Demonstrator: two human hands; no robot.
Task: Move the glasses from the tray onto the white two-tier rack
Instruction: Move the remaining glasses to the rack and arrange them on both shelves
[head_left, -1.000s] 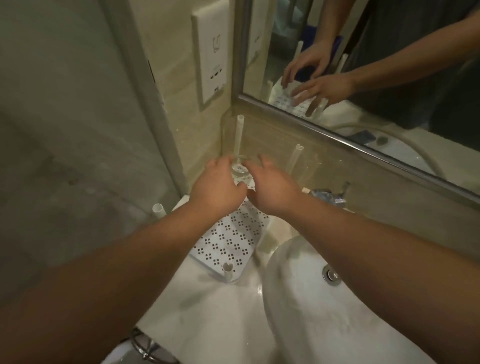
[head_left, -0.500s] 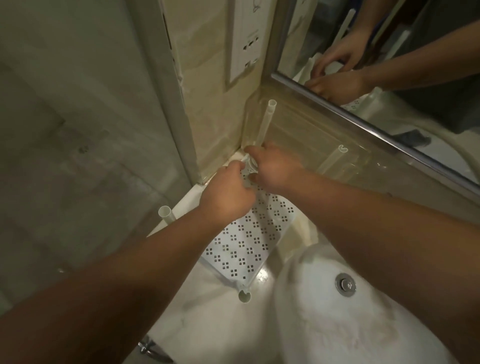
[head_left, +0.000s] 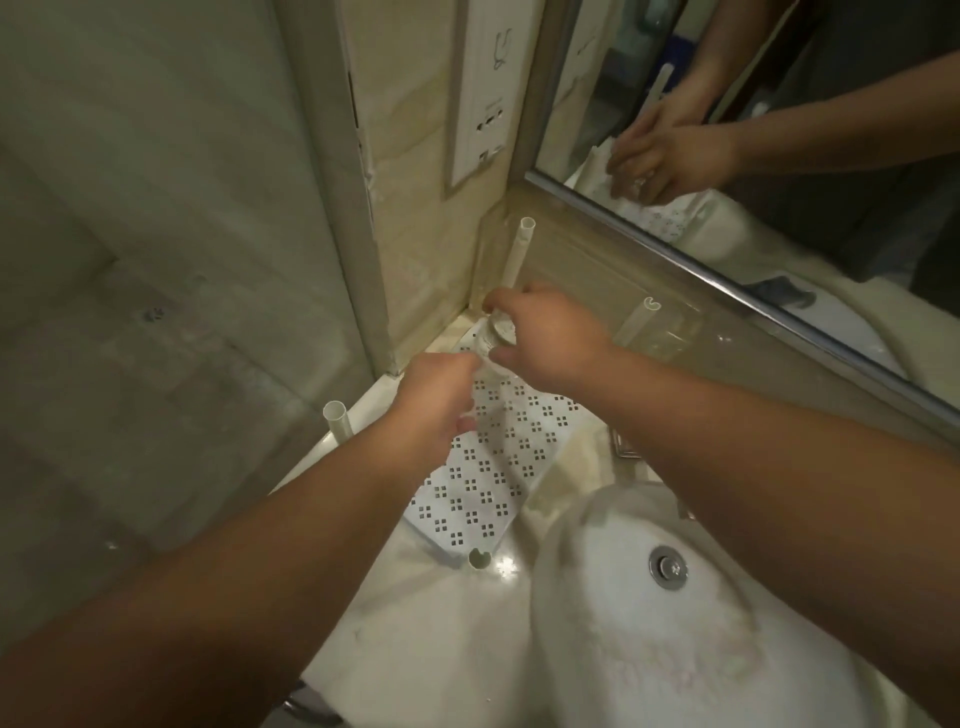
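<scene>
glass (head_left: 496, 338) now farther toward rack's (head_left: 483, 488) back corner

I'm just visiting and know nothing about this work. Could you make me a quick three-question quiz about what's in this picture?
1. True or false: the right hand holds a clear glass.
2. The white rack stands: A) inside the sink B) in the corner beside the sink C) on the floor.
3. Fill in: above the counter hangs a ____ reflecting both hands.

Key: 1 true; 2 B; 3 mirror.
</scene>
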